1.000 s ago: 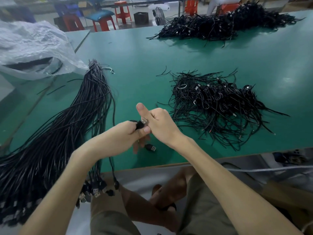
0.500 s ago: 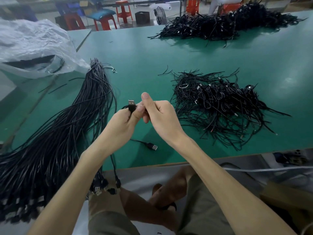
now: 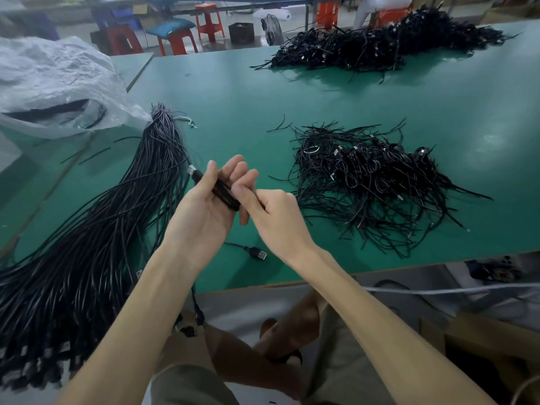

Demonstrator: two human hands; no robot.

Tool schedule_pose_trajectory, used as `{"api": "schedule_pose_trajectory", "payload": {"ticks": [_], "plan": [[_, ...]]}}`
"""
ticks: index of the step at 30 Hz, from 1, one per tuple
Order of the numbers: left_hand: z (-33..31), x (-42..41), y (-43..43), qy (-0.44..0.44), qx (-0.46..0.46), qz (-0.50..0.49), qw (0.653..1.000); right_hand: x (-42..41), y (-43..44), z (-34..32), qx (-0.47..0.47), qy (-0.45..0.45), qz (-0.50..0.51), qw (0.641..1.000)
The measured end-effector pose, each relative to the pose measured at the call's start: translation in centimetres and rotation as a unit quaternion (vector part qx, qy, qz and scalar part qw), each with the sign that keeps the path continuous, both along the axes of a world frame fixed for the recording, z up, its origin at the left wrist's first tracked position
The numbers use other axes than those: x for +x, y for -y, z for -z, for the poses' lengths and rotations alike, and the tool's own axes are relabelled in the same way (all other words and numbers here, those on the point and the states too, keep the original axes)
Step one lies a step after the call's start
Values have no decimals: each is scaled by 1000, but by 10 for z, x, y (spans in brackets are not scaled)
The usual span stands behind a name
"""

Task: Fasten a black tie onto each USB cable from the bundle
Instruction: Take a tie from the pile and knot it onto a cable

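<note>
My left hand (image 3: 204,211) holds a folded black USB cable (image 3: 222,191) across its palm, the silver plug pointing up and left past the thumb. My right hand (image 3: 271,217) pinches the lower end of that folded cable with thumb and fingers. A long bundle of black cables (image 3: 96,229) lies on the green table (image 3: 233,106) to the left and hangs over the front edge. A pile of coiled cables and loose black ties (image 3: 374,179) sits to the right of my hands. Whether a tie is on the held cable cannot be seen.
One loose USB plug (image 3: 258,254) lies on the table just below my hands. A larger heap of black cables (image 3: 380,45) lies at the far right. A crumpled clear plastic bag (image 3: 52,86) sits at the far left. Red stools stand beyond the table.
My left hand has turned palm up and the cable now lies folded across it. The right hand has shifted to the cable's lower end. Both hands stayed above the table's front.
</note>
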State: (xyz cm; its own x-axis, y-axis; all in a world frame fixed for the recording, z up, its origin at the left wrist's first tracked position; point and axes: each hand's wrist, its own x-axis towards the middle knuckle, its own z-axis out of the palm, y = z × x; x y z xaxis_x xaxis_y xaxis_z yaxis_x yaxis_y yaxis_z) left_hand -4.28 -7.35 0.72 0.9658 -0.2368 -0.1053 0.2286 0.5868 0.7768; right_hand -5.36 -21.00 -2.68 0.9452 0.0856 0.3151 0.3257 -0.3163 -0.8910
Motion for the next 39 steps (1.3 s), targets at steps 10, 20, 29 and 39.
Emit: {"api": "schedule_pose_trajectory", "payload": {"ticks": [10, 20, 29, 39], "plan": [[8, -3, 3, -25, -91, 30, 995, 2, 4, 0, -12, -90, -88, 992], [16, -3, 11, 21, 33, 26, 999, 8, 10, 1, 136, -166, -116, 970], [14, -5, -9, 107, 105, 174, 973, 4, 17, 7, 177, -133, -128, 967], [5, -3, -32, 146, 166, 248, 943, -7, 2, 18, 198, -72, -41, 977]]}}
